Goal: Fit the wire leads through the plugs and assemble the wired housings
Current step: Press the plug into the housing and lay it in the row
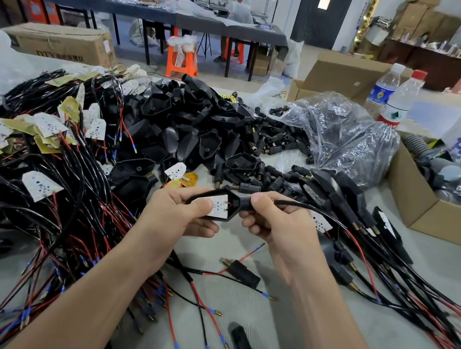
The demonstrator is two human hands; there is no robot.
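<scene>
Head view: above the worktop, my left grip is clasping the black housing by its rim, thumb pressing its white board. My right grip is pinching the neck and cable. I am judging the shell light and rigid, the thin leads floppy.

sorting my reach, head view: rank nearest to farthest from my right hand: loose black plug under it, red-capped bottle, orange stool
1. loose black plug, just below the right hand
2. red-capped bottle, table far right
3. orange stool, beyond the table
</scene>
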